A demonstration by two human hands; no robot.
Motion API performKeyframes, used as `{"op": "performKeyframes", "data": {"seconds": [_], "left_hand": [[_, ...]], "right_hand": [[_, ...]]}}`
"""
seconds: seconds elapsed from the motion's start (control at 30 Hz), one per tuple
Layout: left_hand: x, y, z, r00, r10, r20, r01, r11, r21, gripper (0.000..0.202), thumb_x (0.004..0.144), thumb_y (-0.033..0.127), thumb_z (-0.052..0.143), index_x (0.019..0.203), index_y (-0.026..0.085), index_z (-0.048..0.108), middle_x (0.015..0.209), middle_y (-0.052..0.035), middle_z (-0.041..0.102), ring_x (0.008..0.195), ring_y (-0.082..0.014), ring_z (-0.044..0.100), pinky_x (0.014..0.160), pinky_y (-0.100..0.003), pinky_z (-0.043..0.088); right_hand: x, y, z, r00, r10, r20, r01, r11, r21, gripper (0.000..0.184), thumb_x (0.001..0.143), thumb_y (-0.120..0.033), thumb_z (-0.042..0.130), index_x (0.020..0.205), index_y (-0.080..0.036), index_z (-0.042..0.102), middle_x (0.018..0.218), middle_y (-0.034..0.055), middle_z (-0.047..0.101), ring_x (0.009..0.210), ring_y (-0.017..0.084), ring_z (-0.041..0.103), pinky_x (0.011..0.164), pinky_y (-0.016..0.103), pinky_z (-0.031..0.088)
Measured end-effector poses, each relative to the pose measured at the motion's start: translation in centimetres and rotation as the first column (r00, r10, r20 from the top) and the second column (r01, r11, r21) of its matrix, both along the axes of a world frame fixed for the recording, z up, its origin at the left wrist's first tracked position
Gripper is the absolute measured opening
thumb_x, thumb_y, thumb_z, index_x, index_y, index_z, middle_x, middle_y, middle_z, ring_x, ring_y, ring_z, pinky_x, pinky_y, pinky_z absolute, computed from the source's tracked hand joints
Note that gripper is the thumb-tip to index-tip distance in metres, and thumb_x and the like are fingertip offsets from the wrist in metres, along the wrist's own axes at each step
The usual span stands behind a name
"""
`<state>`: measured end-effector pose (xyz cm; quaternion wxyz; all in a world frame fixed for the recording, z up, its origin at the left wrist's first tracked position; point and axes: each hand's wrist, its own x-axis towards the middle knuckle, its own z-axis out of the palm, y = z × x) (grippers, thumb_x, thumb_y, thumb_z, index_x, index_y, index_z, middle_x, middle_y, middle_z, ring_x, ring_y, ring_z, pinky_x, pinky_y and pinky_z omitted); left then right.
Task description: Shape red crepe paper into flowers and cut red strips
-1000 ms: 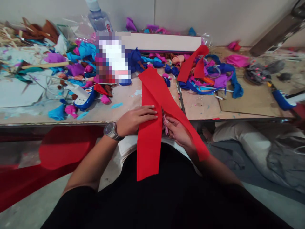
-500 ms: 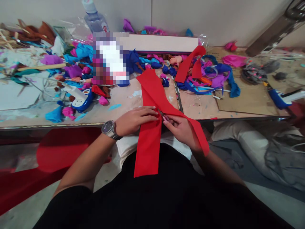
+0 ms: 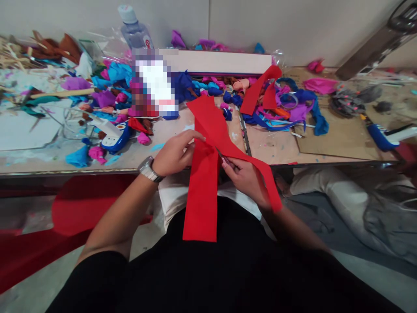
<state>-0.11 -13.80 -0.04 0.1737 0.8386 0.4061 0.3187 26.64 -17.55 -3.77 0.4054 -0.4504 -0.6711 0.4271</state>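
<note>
A long red crepe paper strip (image 3: 202, 191) runs from the worktable (image 3: 276, 148) down over my lap, split lengthwise into two bands. My left hand (image 3: 174, 154), with a wristwatch, pinches the left band's edge near the table's front edge. My right hand (image 3: 246, 178) is closed round small pink-handled scissors (image 3: 224, 160), whose blades sit in the split between the bands. The right band drapes over my right wrist.
The table is littered with blue, pink and purple crepe scraps (image 3: 110, 82), another red strip (image 3: 260, 89), a glue gun (image 3: 112, 137), a water bottle (image 3: 133, 30) and a long white box (image 3: 221, 63). More red paper (image 3: 84, 204) lies under the table. Grey fabric (image 3: 365, 208) is piled at right.
My left hand has lifted from lying flat on the strip to pinching its edge. The scissors have moved further up the split toward the table.
</note>
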Motion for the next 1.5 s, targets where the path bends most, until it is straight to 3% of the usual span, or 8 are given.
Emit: {"op": "performKeyframes", "data": {"seconds": [0.13, 0.27, 0.43, 0.63, 0.87, 1.23, 1.33, 1.5], "left_hand": [[0.9, 3.0, 0.7, 0.978, 0.06, -0.202, -0.035, 0.992, 0.123, 0.044, 0.094, 0.013, 0.054, 0.135, 0.022, 0.065, 0.134, -0.0124, 0.069, 0.126, -0.0293, 0.064, 0.109, -0.048, 0.054], [2.3, 6.3, 0.2, 0.952, -0.075, -0.297, 0.126, 0.98, 0.156, 0.046, 0.092, 0.011, 0.055, 0.134, 0.022, 0.07, 0.135, -0.0123, 0.07, 0.128, -0.0308, 0.061, 0.112, -0.051, 0.051], [3.8, 8.5, -0.4, 0.923, -0.22, -0.317, 0.28, 0.947, 0.157, 0.044, 0.092, 0.01, 0.051, 0.123, 0.025, 0.077, 0.126, -0.0088, 0.077, 0.123, -0.0287, 0.064, 0.109, -0.049, 0.051], [4.4, 9.2, -0.3, 0.868, -0.368, -0.333, 0.418, 0.904, 0.09, 0.043, 0.087, 0.012, 0.054, 0.116, 0.028, 0.081, 0.122, -0.0045, 0.08, 0.125, -0.0278, 0.064, 0.108, -0.046, 0.047], [4.6, 8.7, -1.0, 0.893, -0.338, -0.297, 0.374, 0.925, 0.072, 0.039, 0.086, 0.017, 0.056, 0.111, 0.031, 0.082, 0.116, -0.004, 0.082, 0.126, -0.0297, 0.065, 0.111, -0.053, 0.04], [4.2, 9.1, -1.5, 0.953, -0.216, -0.214, 0.236, 0.969, 0.068, 0.044, 0.093, 0.021, 0.054, 0.13, 0.033, 0.076, 0.134, -0.0045, 0.077, 0.143, -0.0296, 0.059, 0.13, -0.061, 0.026], [4.2, 9.8, -1.3, 0.96, -0.142, -0.242, 0.162, 0.985, 0.065, 0.043, 0.095, 0.026, 0.056, 0.133, 0.032, 0.074, 0.135, -0.007, 0.076, 0.143, -0.0314, 0.058, 0.13, -0.064, 0.026], [5.4, 11.0, -1.3, 0.918, -0.194, -0.345, 0.211, 0.977, 0.012, 0.044, 0.096, 0.027, 0.057, 0.136, 0.031, 0.073, 0.136, -0.0079, 0.075, 0.136, -0.0303, 0.063, 0.131, -0.065, 0.022]], "right_hand": [[-0.2, -0.1, -0.3, 0.994, 0.034, -0.108, -0.044, 0.995, -0.092, 0.031, 0.099, -0.045, 0.066, 0.114, -0.022, 0.08, 0.111, 0.0057, 0.082, 0.104, 0.023, 0.074, 0.098, 0.04, 0.059], [-0.3, -0.2, 0.0, 0.983, 0.012, -0.183, -0.048, 0.98, -0.195, 0.034, 0.094, -0.049, 0.07, 0.107, -0.018, 0.078, 0.085, 0.0019, 0.074, 0.072, 0.014, 0.062, 0.069, 0.029, 0.052], [0.0, -0.5, 0.6, 0.986, 0.007, -0.167, -0.049, 0.967, -0.251, 0.039, 0.096, -0.055, 0.067, 0.084, -0.019, 0.071, 0.064, -0.0032, 0.057, 0.057, 0.01, 0.047, 0.055, 0.025, 0.039], [-0.1, -1.5, -0.2, 0.948, -0.067, -0.31, -0.104, 0.858, -0.503, 0.058, 0.088, -0.072, 0.07, 0.113, -0.019, 0.069, 0.06, -0.0073, 0.058, 0.04, 0.007, 0.037, 0.038, 0.023, 0.026], [-0.9, -2.1, -0.8, 0.923, -0.083, -0.376, -0.158, 0.809, -0.567, 0.058, 0.085, -0.07, 0.075, 0.113, -0.021, 0.064, 0.06, -0.0091, 0.061, 0.036, 0.005, 0.04, 0.035, 0.021, 0.026], [-1.9, -1.8, -1.3, 0.905, -0.107, -0.412, -0.155, 0.82, -0.552, 0.054, 0.087, -0.065, 0.076, 0.118, -0.021, 0.065, 0.07, -0.0065, 0.071, 0.034, 0.004, 0.038, 0.032, 0.02, 0.024], [-2.0, -2.1, -1.2, 0.903, -0.13, -0.409, -0.131, 0.825, -0.551, 0.056, 0.086, -0.066, 0.077, 0.117, -0.022, 0.063, 0.07, -0.0066, 0.07, 0.035, 0.004, 0.037, 0.032, 0.02, 0.023], [-2.4, -2.7, -1.3, 0.91, -0.141, -0.39, -0.103, 0.835, -0.541, 0.057, 0.085, -0.066, 0.076, 0.12, -0.023, 0.06, 0.07, -0.0074, 0.069, 0.036, 0.005, 0.038, 0.033, 0.022, 0.027]]}}
